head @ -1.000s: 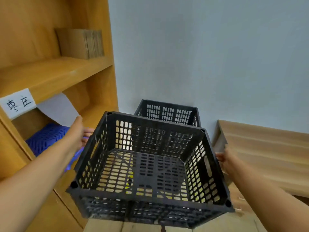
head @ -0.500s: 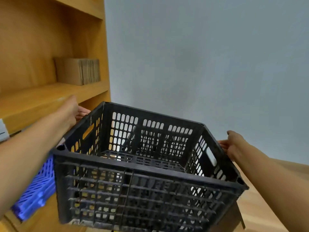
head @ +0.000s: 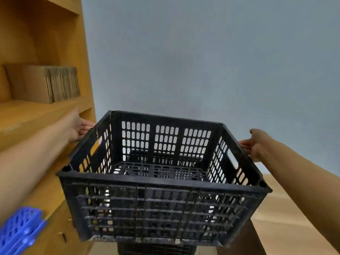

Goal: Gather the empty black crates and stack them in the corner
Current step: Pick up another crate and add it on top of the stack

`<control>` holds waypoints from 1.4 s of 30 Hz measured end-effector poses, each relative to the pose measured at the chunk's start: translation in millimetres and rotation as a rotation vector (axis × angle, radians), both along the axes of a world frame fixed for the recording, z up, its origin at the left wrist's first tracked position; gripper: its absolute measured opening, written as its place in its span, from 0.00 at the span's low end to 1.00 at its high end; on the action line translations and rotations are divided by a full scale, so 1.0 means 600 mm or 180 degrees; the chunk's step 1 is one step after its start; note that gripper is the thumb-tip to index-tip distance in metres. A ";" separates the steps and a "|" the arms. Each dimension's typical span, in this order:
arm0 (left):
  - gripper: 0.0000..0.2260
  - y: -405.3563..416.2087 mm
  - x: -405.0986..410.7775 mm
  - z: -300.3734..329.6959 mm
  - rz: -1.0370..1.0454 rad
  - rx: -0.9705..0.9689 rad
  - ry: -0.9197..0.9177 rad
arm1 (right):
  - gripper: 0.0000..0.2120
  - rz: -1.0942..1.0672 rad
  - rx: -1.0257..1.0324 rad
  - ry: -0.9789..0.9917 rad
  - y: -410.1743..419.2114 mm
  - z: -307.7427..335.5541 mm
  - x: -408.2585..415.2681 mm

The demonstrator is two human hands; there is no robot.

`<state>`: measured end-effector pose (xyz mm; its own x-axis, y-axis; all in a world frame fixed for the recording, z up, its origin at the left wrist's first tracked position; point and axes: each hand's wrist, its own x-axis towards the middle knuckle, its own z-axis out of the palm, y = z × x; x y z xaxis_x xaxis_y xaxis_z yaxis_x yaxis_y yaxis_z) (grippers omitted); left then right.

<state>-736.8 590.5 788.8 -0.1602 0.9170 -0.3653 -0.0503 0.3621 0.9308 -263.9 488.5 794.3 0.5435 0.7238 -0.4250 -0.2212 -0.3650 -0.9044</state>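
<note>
An empty black slatted crate [head: 161,205] fills the middle of the view, held level in the air. My left hand [head: 77,127] grips its left rim by the handle slot. My right hand [head: 255,144] grips the right rim. Below it, at the bottom edge, only the top of a second black crate [head: 156,249] shows; the held crate hides the rest. Both stand close to the grey wall, between the shelf unit and a wooden table.
A wooden shelf unit [head: 46,115] runs along the left, with a stack of flat cardboard [head: 44,83] on one shelf and a blue crate [head: 18,230] lower down. A wooden table [head: 287,216] lies to the right. The grey wall [head: 202,61] is straight ahead.
The held crate has risen and levelled out, and now hangs over the second crate, covering most of it. My view has tilted upward toward the wall.
</note>
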 end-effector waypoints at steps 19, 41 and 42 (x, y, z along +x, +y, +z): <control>0.39 0.357 0.042 -0.034 -0.0235 0.0160 -0.0307 | 0.29 -0.0593 0.0293 0.0023 0.248 0.000 -0.006; 0.26 0.379 0.069 -0.096 -0.0280 0.0184 0.0054 | 0.24 -0.0270 0.0306 -0.0373 0.293 -0.064 0.014; 0.23 0.374 0.068 -0.096 -0.0289 0.0235 0.0145 | 0.23 -0.0221 0.0295 -0.0448 0.291 -0.065 0.013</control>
